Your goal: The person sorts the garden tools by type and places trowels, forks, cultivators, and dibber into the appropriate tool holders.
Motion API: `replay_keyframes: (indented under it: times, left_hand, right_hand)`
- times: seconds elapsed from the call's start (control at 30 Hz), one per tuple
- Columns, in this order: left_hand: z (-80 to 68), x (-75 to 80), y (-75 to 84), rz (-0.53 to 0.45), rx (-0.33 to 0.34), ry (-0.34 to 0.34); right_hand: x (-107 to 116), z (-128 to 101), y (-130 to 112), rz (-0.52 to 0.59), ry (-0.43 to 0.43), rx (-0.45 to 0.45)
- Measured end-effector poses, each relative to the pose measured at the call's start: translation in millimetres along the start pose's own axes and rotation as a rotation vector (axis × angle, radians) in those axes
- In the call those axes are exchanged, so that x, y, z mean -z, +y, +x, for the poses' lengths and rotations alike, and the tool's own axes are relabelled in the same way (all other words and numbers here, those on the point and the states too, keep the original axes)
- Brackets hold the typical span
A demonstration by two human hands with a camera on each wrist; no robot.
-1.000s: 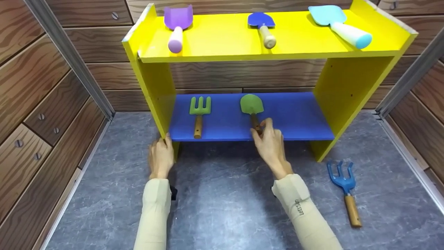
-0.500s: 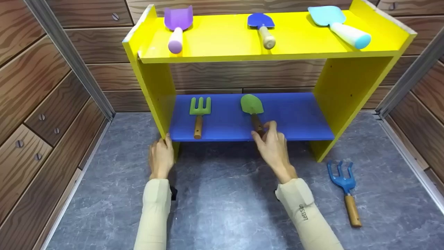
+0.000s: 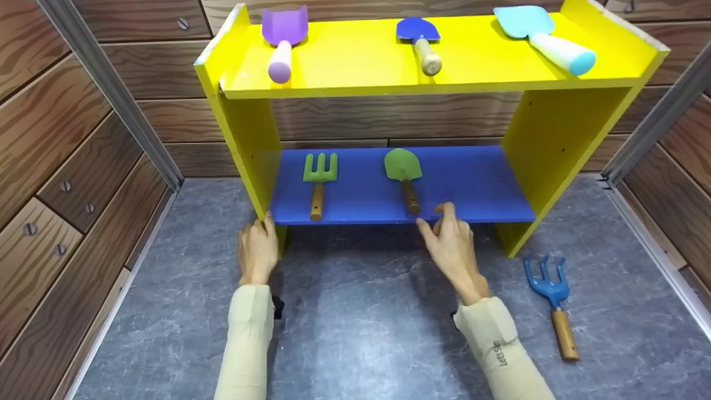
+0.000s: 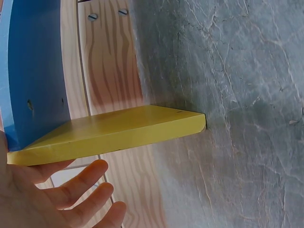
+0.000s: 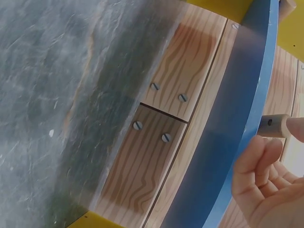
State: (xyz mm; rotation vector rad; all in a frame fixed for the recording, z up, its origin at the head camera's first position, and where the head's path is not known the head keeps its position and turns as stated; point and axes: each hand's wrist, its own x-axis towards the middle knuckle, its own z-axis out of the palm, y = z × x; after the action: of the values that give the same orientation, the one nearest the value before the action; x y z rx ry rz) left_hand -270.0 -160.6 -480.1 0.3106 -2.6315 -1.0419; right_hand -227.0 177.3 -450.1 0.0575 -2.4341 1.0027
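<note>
Right hand at the front edge of the blue lower shelf, just right of the green trowel. Fingers loosely curled and a little apart, clamped on nothing; thumb tip close to the end of the trowel's wooden handle, contact not certain. In the right wrist view the handle end pokes past the shelf edge just above the fingertips, with a narrow gap showing.

Green trowel lies flat on the blue lower shelf near its middle, blade toward the back wall, handle toward the person.

Left hand rests at the foot of the yellow left side panel; fingers straight and spread, lying against the panel's edge, gripping nothing.

Green hand fork on the same shelf, left of the trowel, well apart from it. Top yellow shelf carries a purple scoop, a small blue trowel and a light blue scoop. Blue hand fork lies on the grey floor, right of the right hand
</note>
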Motion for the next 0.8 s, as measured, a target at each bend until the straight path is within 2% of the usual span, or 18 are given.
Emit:
replay_keyframes:
  times: [0.43,0.8]
  left_hand:
    - [2.2,0.3,-1.5,0.007,-0.016,0.012]
    - [2.4,-2.1,-1.5,0.013,-0.018,0.004]
  right_hand:
    - [15.2,-11.2,13.5,-0.037,0.02,0.069]
    - [30.2,-20.3,26.7,-0.115,0.001,0.078]
